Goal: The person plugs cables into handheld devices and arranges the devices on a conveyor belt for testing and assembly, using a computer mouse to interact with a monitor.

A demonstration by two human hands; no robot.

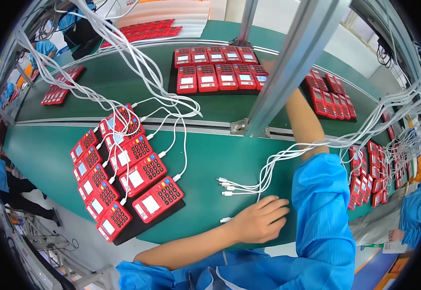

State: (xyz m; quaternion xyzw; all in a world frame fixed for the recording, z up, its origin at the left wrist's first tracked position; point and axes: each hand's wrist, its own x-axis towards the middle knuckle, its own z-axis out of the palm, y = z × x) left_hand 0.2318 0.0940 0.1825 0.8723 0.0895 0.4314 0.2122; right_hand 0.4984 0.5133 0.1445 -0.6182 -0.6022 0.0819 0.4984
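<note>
My left hand (261,220) rests on the green table with loosely bent fingers, slightly apart. One white charging cable (226,220) runs beside and partly beneath it; several more white cable plugs (227,187) lie just beyond. My right arm reaches far forward, and my right hand (267,65) is blurred and mostly behind the metal post. It is nearest the right end of a black tray (172,79) bearing two rows of red card terminals (206,77) with lit screens. Whether it grips the tray is hidden.
At the left, red card terminals (158,199) on a black tray are plugged into white cables. A metal post (293,63) rises before my right arm. More terminals (329,96) lie far right, beside a hanging cable bundle (399,104). Another person's blue sleeve (416,212) shows at right.
</note>
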